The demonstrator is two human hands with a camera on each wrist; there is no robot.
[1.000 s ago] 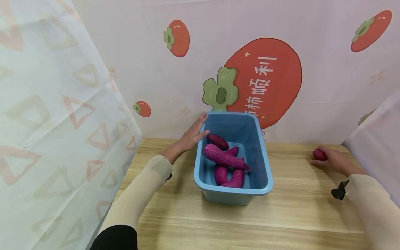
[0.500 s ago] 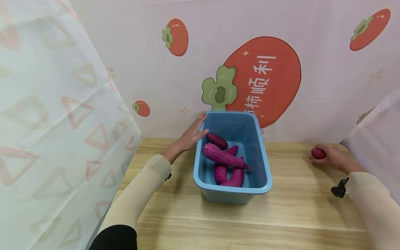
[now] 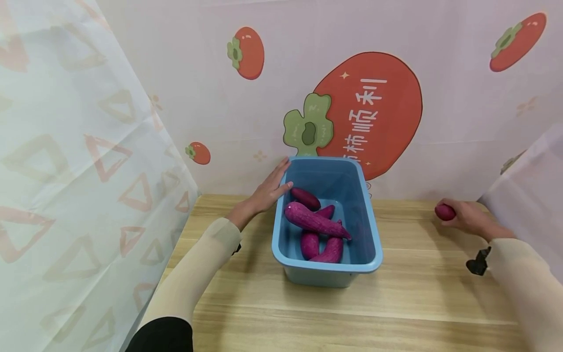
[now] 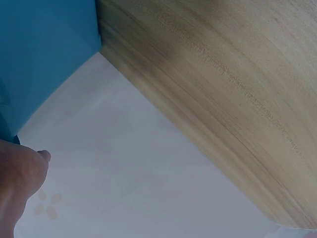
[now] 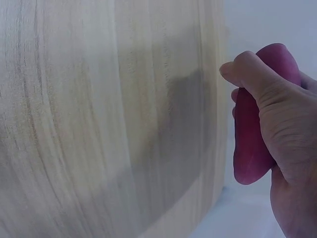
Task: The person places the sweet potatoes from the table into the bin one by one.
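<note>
At the right end of the table, my right hand (image 3: 469, 219) grips a purple sweet potato (image 3: 444, 212). The right wrist view shows the sweet potato (image 5: 249, 141) held lengthwise in the palm, thumb across it, its shadow on the wood. A light blue plastic tub (image 3: 327, 267) stands mid-table. My left hand (image 3: 268, 189) rests on its far left rim, fingers straight and thumb over the edge. Inside the tub lie several purple sweet potatoes, a long one (image 3: 314, 221) across the others and a darker one (image 3: 306, 198) behind it.
A wooden table (image 3: 422, 293) carries the tub. A pale cloth backdrop (image 3: 457, 112) printed with persimmons rises directly behind it. Triangle-patterned cloth (image 3: 79, 195) closes off the left, and another pale sheet (image 3: 534, 205) hangs at the right edge.
My right hand has lifted slightly and moved a little left with the sweet potato in it. My left hand stays on the tub's rim.
</note>
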